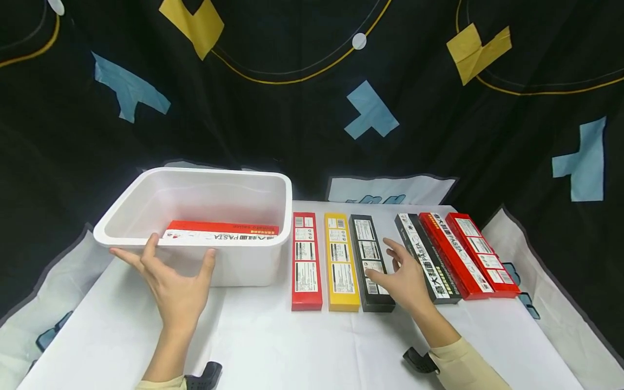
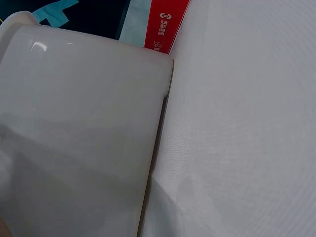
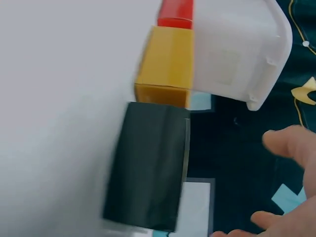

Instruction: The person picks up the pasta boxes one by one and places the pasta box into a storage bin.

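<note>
In the head view my left hand (image 1: 175,290) is at the front of a white plastic bin (image 1: 234,268), fingers spread and fingertips touching its rim. A red and white pasta box (image 1: 224,228) lies inside the bin. My right hand (image 1: 404,279) hovers over the right side of a black box (image 1: 363,233), thumb and fingers apart, holding nothing. Left of that box lie a yellow box (image 1: 343,265) and a red box (image 1: 306,260). The right wrist view shows the black box (image 3: 148,163) end-on, with my right hand (image 3: 296,197) apart from it.
Right of my right hand lie a black pasta box (image 1: 424,254), a red pasta box (image 1: 453,254) and another red box (image 1: 480,254), slanted side by side. A white cloth (image 1: 292,346) covers the table. Behind hangs a dark curtain (image 1: 273,124) with blue and yellow shapes.
</note>
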A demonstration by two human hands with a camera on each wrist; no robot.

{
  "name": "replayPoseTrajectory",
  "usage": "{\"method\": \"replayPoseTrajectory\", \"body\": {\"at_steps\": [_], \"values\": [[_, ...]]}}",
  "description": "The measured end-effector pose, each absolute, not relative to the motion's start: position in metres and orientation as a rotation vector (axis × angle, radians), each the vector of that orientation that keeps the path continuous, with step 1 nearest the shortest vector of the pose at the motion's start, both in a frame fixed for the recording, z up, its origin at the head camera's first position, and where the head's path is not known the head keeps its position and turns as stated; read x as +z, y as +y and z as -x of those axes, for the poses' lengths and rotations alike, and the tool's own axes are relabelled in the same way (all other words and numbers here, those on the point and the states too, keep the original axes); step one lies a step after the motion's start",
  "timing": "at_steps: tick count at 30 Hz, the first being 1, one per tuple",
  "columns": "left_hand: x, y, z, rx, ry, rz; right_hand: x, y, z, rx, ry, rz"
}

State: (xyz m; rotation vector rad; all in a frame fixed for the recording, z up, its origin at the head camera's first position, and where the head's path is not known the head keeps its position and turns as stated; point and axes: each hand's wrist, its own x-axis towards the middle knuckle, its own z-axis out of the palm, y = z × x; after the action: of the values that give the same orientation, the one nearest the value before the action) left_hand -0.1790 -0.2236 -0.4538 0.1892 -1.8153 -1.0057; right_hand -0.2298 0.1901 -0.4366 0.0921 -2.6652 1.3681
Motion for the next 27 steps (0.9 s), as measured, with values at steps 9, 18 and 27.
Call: {"method": "replayPoseTrajectory", "body": {"at_steps": [9,18,27], "values": [[-0.452,-0.224,0.179,-0.995,-1.821,-0.192,-0.458,0.193,0.225,1.269,-2.847,0.070],[-0.454,-0.225,0.179,-1.012,-1.845,-0.189,-0.468,0.188,0.220,1.196,-2.917,0.145],[-0.453,-0.226,0.178,-1.008,-1.849,-0.181,-0.475,0.185,0.226,1.086,-2.960,0.178]]}}
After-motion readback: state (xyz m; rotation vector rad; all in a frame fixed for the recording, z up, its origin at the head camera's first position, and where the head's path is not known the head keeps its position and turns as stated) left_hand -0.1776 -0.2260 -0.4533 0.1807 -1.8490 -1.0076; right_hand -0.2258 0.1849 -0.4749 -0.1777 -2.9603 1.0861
